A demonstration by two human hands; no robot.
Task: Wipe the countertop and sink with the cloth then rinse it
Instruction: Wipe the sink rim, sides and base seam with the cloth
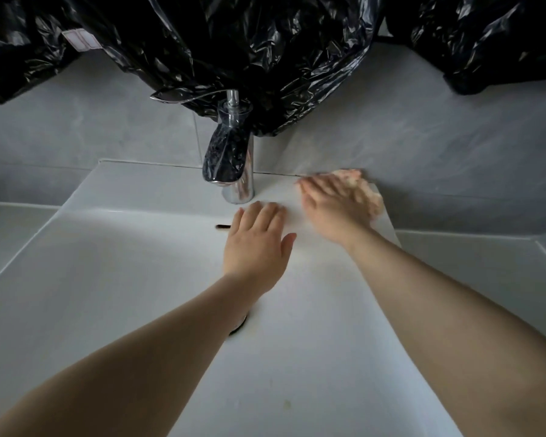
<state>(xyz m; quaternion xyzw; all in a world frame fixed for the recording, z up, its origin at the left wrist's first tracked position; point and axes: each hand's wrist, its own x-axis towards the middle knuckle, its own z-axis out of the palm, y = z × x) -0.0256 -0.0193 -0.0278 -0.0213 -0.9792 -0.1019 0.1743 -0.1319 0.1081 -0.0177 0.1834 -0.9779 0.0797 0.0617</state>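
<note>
Fingers [317,184] of the right hand [331,209]: straight, close together, pressed flat on the cloth [371,198]. Edges soft with blur.

Step in hand, as I read it: wiping the back ledge of the sink [139,190] at its right rear corner. To do it well:
- keep the palm flat and the weight even
- work the cloth tight into the seam where the ledge meets the wall tile [438,137]
- sweep in overlapping passes toward the faucet [238,181] and round its base

Cloth: pinkish, bunched, mostly under palm and fingers. A wad shows beyond the little-finger side, against the wall and the ledge's right edge.

Left hand [256,247]: flat on the ledge's front lip just beside the faucet base, fingers straight and together, holding nothing. Probably bracing.

Black plastic sheeting [249,52] hangs above the faucet.
</note>
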